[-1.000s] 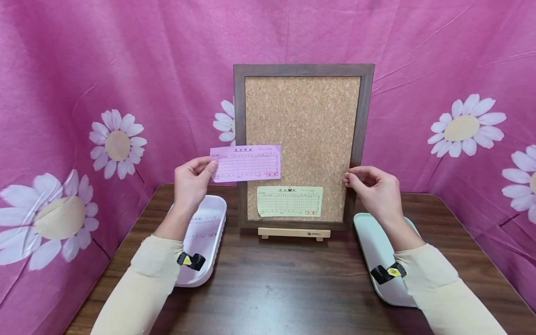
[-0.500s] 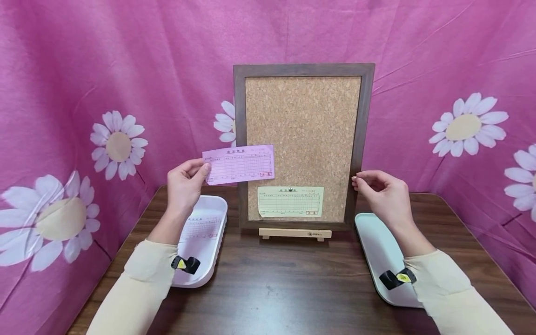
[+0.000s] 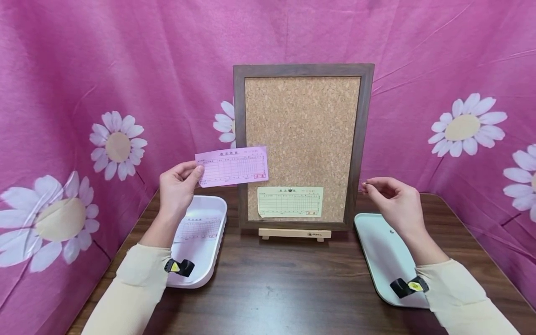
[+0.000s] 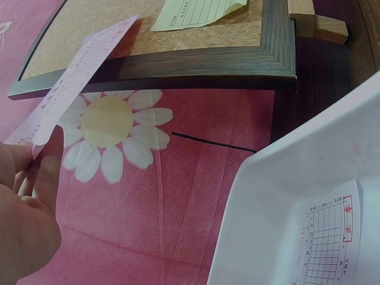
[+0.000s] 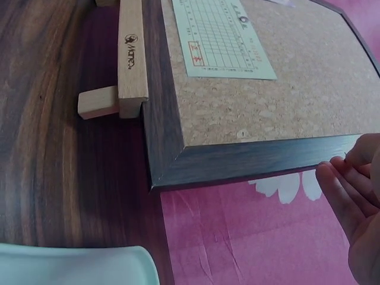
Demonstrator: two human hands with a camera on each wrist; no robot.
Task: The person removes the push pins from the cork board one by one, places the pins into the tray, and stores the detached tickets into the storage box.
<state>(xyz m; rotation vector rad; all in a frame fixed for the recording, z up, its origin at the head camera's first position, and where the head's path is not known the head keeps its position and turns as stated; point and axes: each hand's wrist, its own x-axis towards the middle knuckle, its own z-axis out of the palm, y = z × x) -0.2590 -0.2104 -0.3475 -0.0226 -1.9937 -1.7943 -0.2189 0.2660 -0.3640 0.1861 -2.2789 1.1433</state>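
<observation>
In the head view my left hand [image 3: 177,188] pinches a purple receipt slip [image 3: 232,166] by its left edge, thumb in front. The slip's right end overlaps the corkboard [image 3: 301,130] frame's left side as seen from here. A green receipt slip [image 3: 290,204] is fixed low on the cork by a silver thumbtack [image 3: 290,189] at its top. To the right of the frame, my right hand [image 3: 395,202] has thumb and fingertips together on a tiny thumbtack, mostly hidden; in the right wrist view only a thin point shows at the fingertips [image 5: 332,166].
A white tray [image 3: 223,214] with another printed slip [image 3: 197,229] stands under my left arm. Below my right hand lies a pale green tray [image 3: 372,246] holding a small silver tack [image 3: 391,231]. A wooden stand [image 3: 294,233] supports the board; a pink flowered curtain hangs behind.
My left hand has drawn the purple slip leftward, away from the board's middle. My right hand has moved right and slightly down, off the frame's right edge. The green slip stays put.
</observation>
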